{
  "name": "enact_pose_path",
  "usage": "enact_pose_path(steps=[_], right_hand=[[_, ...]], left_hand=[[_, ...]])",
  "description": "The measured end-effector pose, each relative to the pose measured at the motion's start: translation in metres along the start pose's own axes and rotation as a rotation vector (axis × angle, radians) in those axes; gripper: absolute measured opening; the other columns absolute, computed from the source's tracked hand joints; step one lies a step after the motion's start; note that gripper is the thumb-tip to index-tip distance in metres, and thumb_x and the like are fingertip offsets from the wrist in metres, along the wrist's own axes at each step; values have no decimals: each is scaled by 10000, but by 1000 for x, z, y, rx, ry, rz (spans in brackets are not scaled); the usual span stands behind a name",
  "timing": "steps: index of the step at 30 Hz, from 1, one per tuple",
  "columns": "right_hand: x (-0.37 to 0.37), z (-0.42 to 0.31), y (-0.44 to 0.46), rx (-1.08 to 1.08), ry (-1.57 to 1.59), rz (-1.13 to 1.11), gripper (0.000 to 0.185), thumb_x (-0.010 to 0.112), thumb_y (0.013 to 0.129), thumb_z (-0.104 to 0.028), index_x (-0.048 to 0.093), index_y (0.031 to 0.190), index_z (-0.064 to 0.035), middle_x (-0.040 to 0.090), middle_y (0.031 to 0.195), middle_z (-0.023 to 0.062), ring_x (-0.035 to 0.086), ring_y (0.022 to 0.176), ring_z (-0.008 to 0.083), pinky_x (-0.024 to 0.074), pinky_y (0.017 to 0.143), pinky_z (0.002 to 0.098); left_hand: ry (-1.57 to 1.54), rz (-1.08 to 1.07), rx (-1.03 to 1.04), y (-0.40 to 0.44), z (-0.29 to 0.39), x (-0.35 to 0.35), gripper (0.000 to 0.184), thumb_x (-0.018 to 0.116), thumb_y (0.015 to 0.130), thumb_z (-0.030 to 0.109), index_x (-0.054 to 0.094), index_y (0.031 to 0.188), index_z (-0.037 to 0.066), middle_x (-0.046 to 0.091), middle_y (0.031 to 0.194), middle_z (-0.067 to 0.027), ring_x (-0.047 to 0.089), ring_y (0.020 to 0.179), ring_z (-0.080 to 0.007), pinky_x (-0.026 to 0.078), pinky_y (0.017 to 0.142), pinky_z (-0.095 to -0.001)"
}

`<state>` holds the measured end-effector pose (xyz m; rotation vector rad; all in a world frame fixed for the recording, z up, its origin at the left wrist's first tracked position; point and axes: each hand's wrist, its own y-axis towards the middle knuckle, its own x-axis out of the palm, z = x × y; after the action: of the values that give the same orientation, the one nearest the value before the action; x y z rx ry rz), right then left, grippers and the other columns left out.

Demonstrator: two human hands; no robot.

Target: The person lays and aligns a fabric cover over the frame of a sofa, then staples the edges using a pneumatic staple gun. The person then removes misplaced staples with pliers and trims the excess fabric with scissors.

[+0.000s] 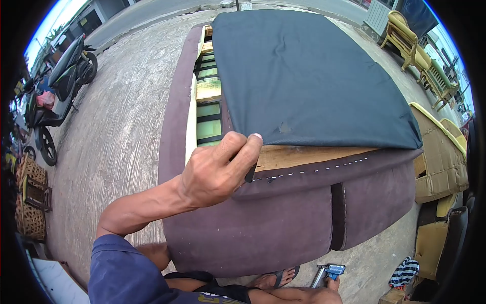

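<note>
My left hand (217,169) is closed in a pinch on the near left corner of a dark blue-black fabric sheet (314,81). That sheet lies over the underside of an upturned purple upholstered sofa (248,235). Along the near edge, a strip of bare wood frame (304,157) shows under the lifted cloth, and a row of staples (324,168) runs through the purple cover just below it. At the left, black webbing straps (209,117) cross the open frame. Low in the view, my right hand (332,283) grips a blue and silver staple gun (331,269), pointed away from the sofa.
Motorbikes (66,91) stand at the left, above a woven basket (31,197). Yellow-framed chairs (405,40) and cushioned furniture parts (440,162) line the right side. A striped cloth (405,272) lies on the concrete ground (126,101) near my feet.
</note>
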<state>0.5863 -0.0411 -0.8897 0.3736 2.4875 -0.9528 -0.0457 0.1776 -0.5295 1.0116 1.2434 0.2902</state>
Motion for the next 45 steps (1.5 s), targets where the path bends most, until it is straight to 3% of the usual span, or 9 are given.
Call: enact_pose_path(steps=[4,9,16,17,23,27,31,42,45], right_hand=[[17,-12,-10,-33,-262,132,516,623,952,-242,556,1402,2,651,1262,177,603,1111,286,504,967,389],[26,-23,-16,-43,-416,208,530,619,943,-223,536,1413,9,642,1265,191,606,1111,298,506,971,393],[19,-40,-10,-23,-506,197,552,615,930,-197,507,1427,19,631,1270,212,611,1111,314,508,975,399],[17,-41,-10,-21,-517,193,555,614,928,-193,503,1429,21,629,1270,214,611,1111,316,508,976,400],[9,-49,-9,-34,-566,159,576,610,917,-171,478,1441,29,619,1274,232,615,1110,330,510,980,404],[1,-47,-9,-37,-584,154,590,608,910,-156,462,1449,35,613,1277,243,618,1110,339,511,982,408],[1,-44,-12,-26,-595,157,605,605,903,-141,446,1457,41,606,1280,255,620,1110,349,513,985,411],[9,-37,-25,-27,-652,195,648,598,882,-99,401,1480,56,588,1287,287,627,1110,374,516,992,420],[14,-38,-35,-10,-671,206,660,596,877,-88,389,1486,60,583,1289,295,629,1110,381,517,994,422]], left_hand=[[-428,240,-349,7,25,20,214,721,813,-113,661,999,-24,566,862,-72,567,642,-137,495,537,-291],[-482,-235,-487,-95,30,34,189,655,902,-109,654,1073,-28,562,1052,-94,635,752,-104,546,573,-230],[-343,-445,-266,-89,-3,7,501,660,803,-129,648,1270,52,568,1089,-129,671,930,-237,605,702,-328],[-277,-426,-151,-81,-11,13,630,690,775,-88,611,1369,105,586,1194,-136,653,1073,-308,594,861,-381],[-123,-476,147,-44,-24,54,492,720,821,-5,655,1297,102,646,1268,-84,644,1112,-263,475,1076,-438],[-241,-307,182,-48,-35,61,146,739,787,24,707,928,43,702,947,-41,668,1012,-225,529,975,-414],[-205,-274,245,-77,-38,55,90,692,808,99,616,845,67,634,936,-54,639,942,-182,517,870,-378],[-280,-382,275,-98,-36,48,343,757,797,78,765,1140,88,681,960,-41,644,875,-171,483,748,-354],[-305,-413,233,-88,-34,37,324,763,807,65,770,1130,85,724,1060,-71,695,1018,-209,535,875,-388]])
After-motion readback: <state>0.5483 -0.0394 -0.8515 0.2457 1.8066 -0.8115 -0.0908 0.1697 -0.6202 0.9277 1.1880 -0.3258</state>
